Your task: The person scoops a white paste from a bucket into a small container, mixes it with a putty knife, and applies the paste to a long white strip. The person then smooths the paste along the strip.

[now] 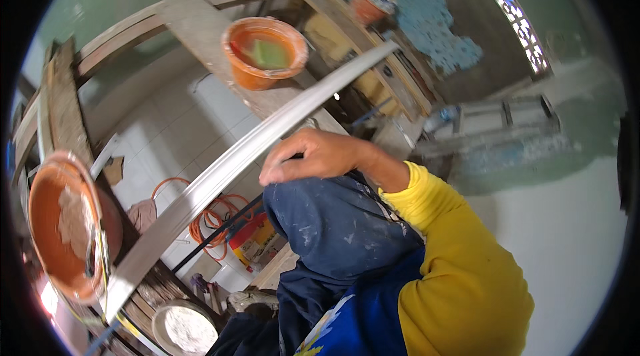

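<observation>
My right hand (310, 157), reaching in from the right in a yellow sleeve, rests on my raised knee (313, 223) in dark, white-smeared trousers. Its fingers droop loosely over the knee, with nothing visible in them. Just beyond the knuckles, a long white moulding strip (230, 159) runs diagonally from lower left to upper right. Whether the fingertips touch it I cannot tell. Past the strip, an orange bucket (248, 80) holds cloudy water and a green block like a sponge (270, 55). My left hand is out of the picture.
A second orange bucket (41, 206) with pale paste stands at left, near a bowl of white material (190, 329). Wooden planks (200, 26) form a raised platform above a tiled floor (170, 116). Below lies a coiled orange hose (200, 229). Another orange bucket (365, 8) stands far back.
</observation>
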`<act>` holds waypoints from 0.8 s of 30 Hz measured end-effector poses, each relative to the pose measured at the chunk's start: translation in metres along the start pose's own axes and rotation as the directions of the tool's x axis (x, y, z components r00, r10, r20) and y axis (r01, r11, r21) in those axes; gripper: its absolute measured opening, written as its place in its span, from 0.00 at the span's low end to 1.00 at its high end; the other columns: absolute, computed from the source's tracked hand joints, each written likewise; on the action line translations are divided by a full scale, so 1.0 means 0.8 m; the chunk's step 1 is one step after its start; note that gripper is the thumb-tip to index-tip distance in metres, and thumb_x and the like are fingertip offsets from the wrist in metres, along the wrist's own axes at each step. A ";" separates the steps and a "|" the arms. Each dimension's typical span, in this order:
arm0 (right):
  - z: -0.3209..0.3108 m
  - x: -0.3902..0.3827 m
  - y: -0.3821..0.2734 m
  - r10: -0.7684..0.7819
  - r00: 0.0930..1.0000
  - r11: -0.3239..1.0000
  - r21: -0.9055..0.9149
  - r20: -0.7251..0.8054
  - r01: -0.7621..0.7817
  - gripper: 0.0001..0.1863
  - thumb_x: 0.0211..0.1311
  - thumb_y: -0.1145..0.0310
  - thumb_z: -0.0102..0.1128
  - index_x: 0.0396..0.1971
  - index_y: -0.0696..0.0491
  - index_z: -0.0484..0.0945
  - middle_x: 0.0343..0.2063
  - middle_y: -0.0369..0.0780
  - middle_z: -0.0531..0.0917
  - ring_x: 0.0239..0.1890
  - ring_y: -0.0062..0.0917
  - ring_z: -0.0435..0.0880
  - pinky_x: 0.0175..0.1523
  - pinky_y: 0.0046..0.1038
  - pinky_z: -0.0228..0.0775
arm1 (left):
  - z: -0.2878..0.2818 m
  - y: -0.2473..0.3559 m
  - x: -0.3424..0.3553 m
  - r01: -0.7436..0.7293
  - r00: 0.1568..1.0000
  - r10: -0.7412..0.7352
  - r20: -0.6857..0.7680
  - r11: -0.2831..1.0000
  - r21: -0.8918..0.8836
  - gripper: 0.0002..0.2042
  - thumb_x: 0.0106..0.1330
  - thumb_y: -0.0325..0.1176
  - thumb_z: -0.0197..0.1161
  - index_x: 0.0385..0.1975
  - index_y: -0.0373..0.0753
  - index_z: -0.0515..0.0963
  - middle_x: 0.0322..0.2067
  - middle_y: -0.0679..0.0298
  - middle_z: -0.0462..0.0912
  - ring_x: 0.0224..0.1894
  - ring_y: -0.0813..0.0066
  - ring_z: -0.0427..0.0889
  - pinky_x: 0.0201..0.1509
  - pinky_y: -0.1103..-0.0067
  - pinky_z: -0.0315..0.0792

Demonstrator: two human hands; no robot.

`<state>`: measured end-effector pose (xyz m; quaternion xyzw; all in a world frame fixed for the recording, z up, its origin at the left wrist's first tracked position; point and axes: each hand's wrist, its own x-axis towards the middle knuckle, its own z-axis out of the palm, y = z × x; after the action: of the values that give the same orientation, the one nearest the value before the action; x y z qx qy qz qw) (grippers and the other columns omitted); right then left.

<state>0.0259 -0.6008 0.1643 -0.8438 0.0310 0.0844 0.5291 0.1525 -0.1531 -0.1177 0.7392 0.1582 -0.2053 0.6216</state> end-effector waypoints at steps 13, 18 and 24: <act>0.056 -0.280 0.162 0.773 0.628 0.524 0.648 -0.090 -0.552 0.26 0.80 0.55 0.58 0.63 0.61 0.81 0.58 0.42 0.86 0.60 0.23 0.81 0.68 0.28 0.68 | 0.093 -0.020 0.020 0.160 0.865 -0.208 0.457 0.977 0.141 0.23 0.81 0.42 0.60 0.71 0.39 0.73 0.56 0.61 0.83 0.54 0.71 0.83 0.53 0.71 0.82; 0.030 -0.261 0.224 0.428 0.836 0.900 0.071 -0.343 -0.431 0.20 0.75 0.62 0.60 0.55 0.61 0.83 0.50 0.43 0.90 0.50 0.29 0.87 0.59 0.31 0.77 | 0.091 -0.036 0.005 0.197 0.879 -0.257 0.402 0.963 0.185 0.24 0.81 0.43 0.59 0.71 0.39 0.73 0.56 0.61 0.83 0.54 0.71 0.83 0.53 0.71 0.81; -0.036 -0.490 0.578 0.587 0.195 0.809 0.572 -0.785 -0.134 0.08 0.72 0.65 0.65 0.46 0.50 0.83 0.26 0.35 0.85 0.24 0.23 0.85 0.29 0.26 0.75 | 0.092 -0.074 -0.063 0.317 0.916 -0.365 0.168 0.913 0.256 0.24 0.82 0.44 0.58 0.71 0.40 0.72 0.56 0.61 0.83 0.54 0.71 0.84 0.53 0.70 0.81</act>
<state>-0.4218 -0.8440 -0.1648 -0.5714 0.5533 -0.3104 0.5206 0.0721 -0.2139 -0.1535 0.7389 0.1939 -0.4054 0.5021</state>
